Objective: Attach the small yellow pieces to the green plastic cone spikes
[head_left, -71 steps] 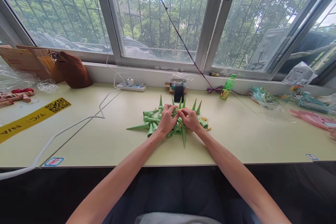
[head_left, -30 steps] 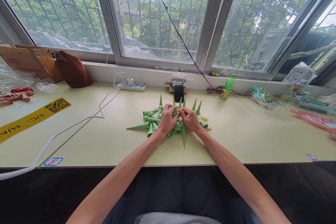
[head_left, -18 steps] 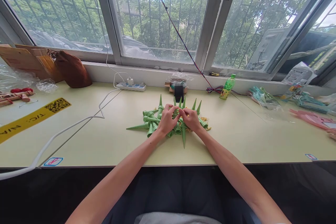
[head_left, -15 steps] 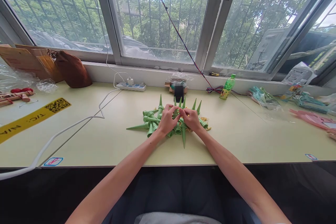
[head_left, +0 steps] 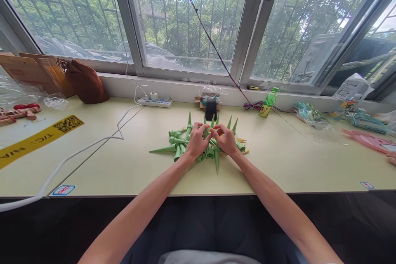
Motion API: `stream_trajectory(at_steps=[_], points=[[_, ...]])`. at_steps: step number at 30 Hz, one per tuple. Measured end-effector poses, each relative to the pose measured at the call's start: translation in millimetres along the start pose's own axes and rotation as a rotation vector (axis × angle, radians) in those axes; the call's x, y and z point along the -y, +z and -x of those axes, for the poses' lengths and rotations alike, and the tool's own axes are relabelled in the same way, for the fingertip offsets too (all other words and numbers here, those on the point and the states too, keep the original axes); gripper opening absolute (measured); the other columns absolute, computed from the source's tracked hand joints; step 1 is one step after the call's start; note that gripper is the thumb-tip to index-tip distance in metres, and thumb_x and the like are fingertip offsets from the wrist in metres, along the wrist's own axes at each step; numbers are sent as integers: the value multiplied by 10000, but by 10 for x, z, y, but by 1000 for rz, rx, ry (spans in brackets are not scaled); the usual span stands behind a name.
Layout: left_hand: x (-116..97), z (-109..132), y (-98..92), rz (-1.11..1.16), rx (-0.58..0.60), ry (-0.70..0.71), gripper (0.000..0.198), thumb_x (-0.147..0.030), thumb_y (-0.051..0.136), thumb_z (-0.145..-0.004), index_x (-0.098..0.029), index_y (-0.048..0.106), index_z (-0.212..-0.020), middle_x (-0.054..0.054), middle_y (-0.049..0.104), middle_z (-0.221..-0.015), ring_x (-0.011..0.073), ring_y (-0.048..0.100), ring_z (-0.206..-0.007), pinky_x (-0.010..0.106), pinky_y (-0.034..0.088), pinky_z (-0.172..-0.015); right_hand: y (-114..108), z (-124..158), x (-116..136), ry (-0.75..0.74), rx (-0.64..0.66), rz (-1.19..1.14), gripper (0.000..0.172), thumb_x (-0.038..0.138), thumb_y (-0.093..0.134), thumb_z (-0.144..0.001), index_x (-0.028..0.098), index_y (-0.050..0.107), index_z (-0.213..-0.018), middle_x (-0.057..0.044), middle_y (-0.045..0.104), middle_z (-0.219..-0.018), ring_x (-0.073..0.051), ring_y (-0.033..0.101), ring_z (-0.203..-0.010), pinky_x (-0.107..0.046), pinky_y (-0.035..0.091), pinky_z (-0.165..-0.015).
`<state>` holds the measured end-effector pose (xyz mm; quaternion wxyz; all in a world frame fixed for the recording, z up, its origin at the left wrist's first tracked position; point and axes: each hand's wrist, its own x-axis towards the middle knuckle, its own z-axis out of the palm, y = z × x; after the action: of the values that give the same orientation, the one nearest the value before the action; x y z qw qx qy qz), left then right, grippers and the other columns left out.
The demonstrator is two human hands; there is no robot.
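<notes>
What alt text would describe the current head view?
A person's left hand and right hand are close together over a pile of green spikes and small yellow pieces on a pale table. Behind are a green-capped bottle and barred windows.

On the table, cones lay around left hand and right hand; behind, a bottle stood right, a power strip left.
</notes>
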<state>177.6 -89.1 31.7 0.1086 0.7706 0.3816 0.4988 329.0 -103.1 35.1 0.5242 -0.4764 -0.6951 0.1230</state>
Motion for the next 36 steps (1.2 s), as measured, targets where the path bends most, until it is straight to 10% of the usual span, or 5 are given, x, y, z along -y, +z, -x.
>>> stream_trajectory(at_steps=[36], points=[[0, 3, -3, -29, 16, 9, 238, -172, 640, -828, -205, 625, -1062, 67, 506, -1041, 179, 590, -875, 332, 531, -783, 26, -10, -23, -10, 18, 7, 357, 476, 482, -919, 189, 567, -725, 8, 547, -584, -129, 468, -540, -254, 372, -543]])
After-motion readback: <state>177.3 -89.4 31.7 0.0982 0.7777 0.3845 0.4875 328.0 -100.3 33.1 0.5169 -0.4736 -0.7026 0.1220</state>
